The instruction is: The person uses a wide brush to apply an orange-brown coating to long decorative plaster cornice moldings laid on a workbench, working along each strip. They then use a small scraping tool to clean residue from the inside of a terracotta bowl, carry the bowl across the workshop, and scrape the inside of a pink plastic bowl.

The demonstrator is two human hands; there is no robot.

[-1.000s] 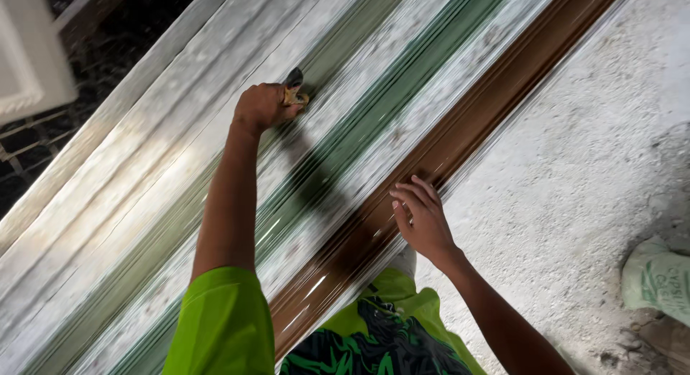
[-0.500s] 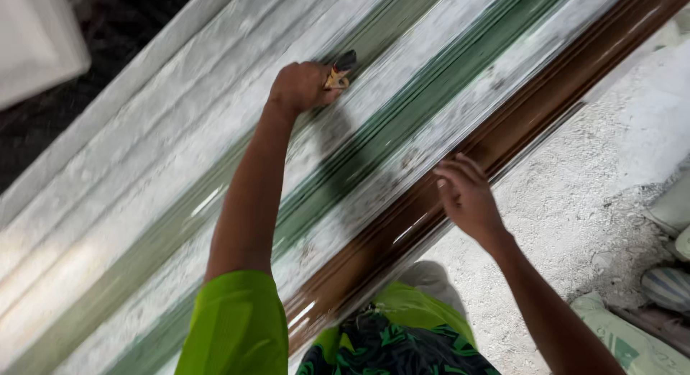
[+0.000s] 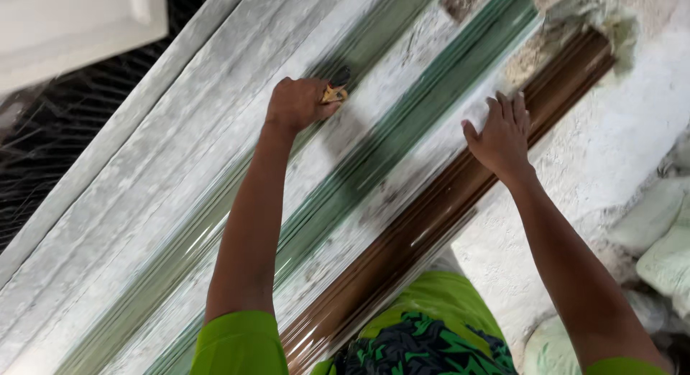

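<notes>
My left hand (image 3: 298,102) is closed around a small paintbrush (image 3: 334,87) with a yellowish ferrule and dark bristles, pressed against a long ridged moulding (image 3: 144,202) streaked white and grey. Green bands (image 3: 402,130) run along the moulding's length, and a glossy brown band (image 3: 431,224) borders its right side. My right hand (image 3: 502,134) rests flat with fingers spread on the moulding where the white part meets the brown band, holding nothing.
A rough white plastered surface (image 3: 611,152) lies right of the moulding. Pale filled sacks (image 3: 661,231) sit at the far right. A white panel (image 3: 72,23) is at the top left above a dark mesh area (image 3: 36,159). My green sleeves and patterned clothing show at the bottom.
My left hand with the brush has shifted along the moulding, and my right hand has slid along the brown band. The camera view has moved so the moulding's end now shows.
</notes>
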